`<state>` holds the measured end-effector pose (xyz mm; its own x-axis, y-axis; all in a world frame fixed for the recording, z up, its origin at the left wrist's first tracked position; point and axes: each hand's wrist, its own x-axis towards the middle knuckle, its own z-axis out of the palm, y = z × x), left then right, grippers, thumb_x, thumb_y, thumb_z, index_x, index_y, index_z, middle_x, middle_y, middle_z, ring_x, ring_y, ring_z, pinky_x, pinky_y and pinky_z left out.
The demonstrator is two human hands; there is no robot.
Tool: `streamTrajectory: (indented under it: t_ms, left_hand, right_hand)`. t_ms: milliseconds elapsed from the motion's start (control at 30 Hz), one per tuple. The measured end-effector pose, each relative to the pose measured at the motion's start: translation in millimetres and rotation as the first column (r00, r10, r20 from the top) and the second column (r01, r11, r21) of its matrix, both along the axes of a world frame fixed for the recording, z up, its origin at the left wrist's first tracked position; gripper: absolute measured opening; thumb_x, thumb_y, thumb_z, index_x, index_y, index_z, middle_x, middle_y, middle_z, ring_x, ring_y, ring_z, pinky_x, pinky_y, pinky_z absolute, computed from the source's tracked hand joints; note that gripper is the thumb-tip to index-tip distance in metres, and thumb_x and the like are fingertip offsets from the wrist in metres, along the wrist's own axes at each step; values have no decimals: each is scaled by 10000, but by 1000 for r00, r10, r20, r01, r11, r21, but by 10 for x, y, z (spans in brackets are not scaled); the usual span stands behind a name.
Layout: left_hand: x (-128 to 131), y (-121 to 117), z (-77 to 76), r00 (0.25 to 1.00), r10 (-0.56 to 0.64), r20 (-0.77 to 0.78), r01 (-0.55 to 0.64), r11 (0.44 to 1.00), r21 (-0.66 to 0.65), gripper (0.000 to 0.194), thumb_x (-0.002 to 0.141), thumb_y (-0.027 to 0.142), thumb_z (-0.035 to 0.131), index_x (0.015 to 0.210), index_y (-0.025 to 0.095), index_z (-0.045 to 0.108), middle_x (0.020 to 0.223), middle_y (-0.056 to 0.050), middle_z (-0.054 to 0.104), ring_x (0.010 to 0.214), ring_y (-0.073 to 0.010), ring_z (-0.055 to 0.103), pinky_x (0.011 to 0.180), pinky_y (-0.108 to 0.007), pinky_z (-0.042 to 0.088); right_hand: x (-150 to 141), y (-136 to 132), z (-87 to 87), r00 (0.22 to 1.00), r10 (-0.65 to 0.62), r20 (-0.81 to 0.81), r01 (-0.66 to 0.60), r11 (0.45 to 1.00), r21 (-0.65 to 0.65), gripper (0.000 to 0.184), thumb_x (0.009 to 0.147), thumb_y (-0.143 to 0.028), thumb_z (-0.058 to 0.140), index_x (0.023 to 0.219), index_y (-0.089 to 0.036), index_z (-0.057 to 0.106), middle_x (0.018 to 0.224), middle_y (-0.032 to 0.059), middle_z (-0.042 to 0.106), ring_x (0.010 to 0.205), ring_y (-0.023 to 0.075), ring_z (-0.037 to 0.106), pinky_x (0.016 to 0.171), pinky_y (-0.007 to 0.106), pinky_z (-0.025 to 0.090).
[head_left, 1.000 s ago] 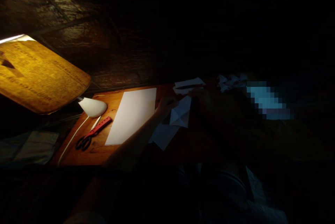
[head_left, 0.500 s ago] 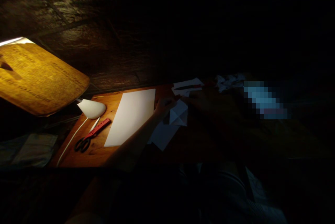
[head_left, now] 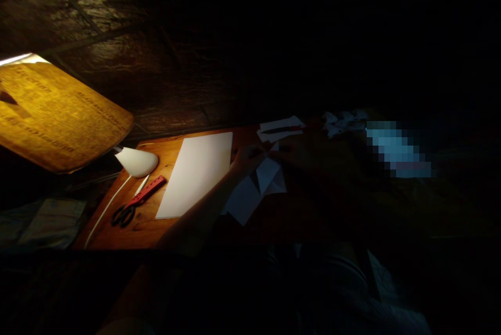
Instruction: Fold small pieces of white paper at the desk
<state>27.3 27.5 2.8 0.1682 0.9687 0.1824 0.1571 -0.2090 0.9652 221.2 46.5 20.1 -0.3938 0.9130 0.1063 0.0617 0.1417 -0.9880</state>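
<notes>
My left hand (head_left: pixel 250 156) and my right hand (head_left: pixel 291 153) meet at the upper edge of a partly folded sheet of white paper (head_left: pixel 269 173). The left fingers are pinched on the paper near its top corner. My right hand lies in deep shadow, its fingertips closed on the same part of the paper. Creases and raised flaps show on the folded sheet. Under and beside it lies another white paper (head_left: pixel 243 203), flat on the wooden table (head_left: pixel 151 230).
A stack of white paper (head_left: pixel 198 173) lies left of my forearm. Scissors with black handles (head_left: pixel 124 215), a red holed strip (head_left: pixel 151 189) and a lamp base (head_left: pixel 136 162) are farther left. Paper strips (head_left: pixel 279 125) and crumpled paper (head_left: pixel 344 122) lie at the back; a blurred-out bright screen (head_left: pixel 399 150) is right.
The folded paper has changed shape: its flat creased square is now lifted and bent, with flaps spread apart. My hands have drawn closer together at its top.
</notes>
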Motion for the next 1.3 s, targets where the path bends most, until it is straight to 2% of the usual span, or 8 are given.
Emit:
streamTrajectory:
  t_ms: [133, 267, 433, 633, 833, 1067, 1167, 1300]
  left_hand:
    - [-2, 10, 6, 998, -16, -63, 16, 1000, 10, 185, 739, 329, 715, 678, 176, 628, 610, 34, 530, 585, -97, 442, 568, -237, 334]
    - [-4, 19, 5, 994, -44, -96, 47, 998, 35, 165, 751, 312, 694, 686, 176, 626, 615, 35, 530, 589, -97, 442, 582, -242, 342]
    - [-7, 36, -11, 996, -37, -81, 39, 999, 25, 169, 743, 326, 681, 703, 165, 648, 630, 24, 553, 593, -98, 454, 580, -249, 318]
    - [-20, 63, -7, 997, -67, -32, 68, 997, 28, 175, 754, 316, 700, 678, 174, 633, 612, 31, 534, 593, -105, 457, 598, -254, 352]
    - [-36, 96, -69, 999, -51, 6, 51, 998, 23, 169, 745, 307, 706, 672, 171, 637, 621, 28, 552, 599, -105, 465, 599, -246, 341]
    - [-54, 62, -70, 999, 1, 34, 0, 999, -48, 113, 745, 260, 692, 703, 160, 659, 677, -6, 632, 665, -136, 559, 640, -245, 396]
    - [-57, 52, -58, 999, 6, 43, -4, 999, -53, 117, 738, 268, 694, 702, 165, 653, 673, -3, 628, 650, -133, 549, 624, -245, 387]
    - [-56, 57, -62, 999, -1, 33, 1, 1000, -19, 153, 713, 301, 700, 681, 165, 637, 652, 9, 601, 633, -119, 518, 606, -235, 364]
  right_hand:
    - [9, 37, -31, 999, -41, 7, 41, 999, 35, 285, 677, -482, 805, 661, -216, 703, 710, 16, 688, 722, 186, 607, 653, 294, 484]
    - [10, 48, -31, 997, -62, -46, 62, 998, -14, 262, 660, -437, 783, 615, -218, 645, 670, 5, 634, 683, 167, 559, 637, 289, 459]
    - [69, 57, 1, 982, -174, -73, 172, 984, -39, 204, 715, -354, 739, 618, -226, 613, 703, 33, 639, 731, 189, 574, 644, 305, 484]
    - [76, 65, -6, 975, -216, -60, 214, 976, -37, 203, 757, -289, 728, 615, -232, 595, 736, 57, 638, 858, 240, 627, 736, 360, 518]
    - [-7, 92, -87, 959, -258, -118, 247, 964, -96, 249, 752, -315, 713, 595, -237, 536, 675, 37, 595, 770, 219, 600, 691, 353, 501]
    - [137, 174, -65, 962, -257, -94, 258, 966, -2, 103, 705, -271, 721, 655, -230, 641, 807, 69, 678, 869, 239, 637, 762, 356, 529]
    - [105, 190, -78, 963, -237, -128, 233, 971, -46, 97, 696, -276, 742, 690, -226, 660, 843, 67, 707, 873, 237, 660, 776, 357, 535]
    - [1, 127, -117, 976, -159, -148, 140, 982, -130, 221, 750, -419, 760, 755, -218, 669, 843, 71, 741, 811, 242, 689, 716, 362, 536]
